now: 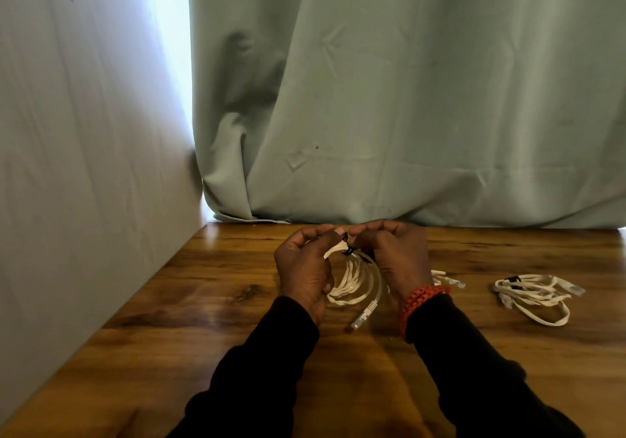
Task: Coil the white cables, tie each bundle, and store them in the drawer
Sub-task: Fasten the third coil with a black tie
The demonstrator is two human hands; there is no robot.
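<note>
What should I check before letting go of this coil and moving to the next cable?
1. Coiled white flat cable held by left hand and right hand: ok.
2. Small black tie around the loops: ok.
3. Tie fastened: cannot tell.
4. Clear plug end tucked in: not ok, hangs loose.
5. Second white cable bundle on brown wooden table, tied: cannot tell.
6. Drawer visible: not ok.
</note>
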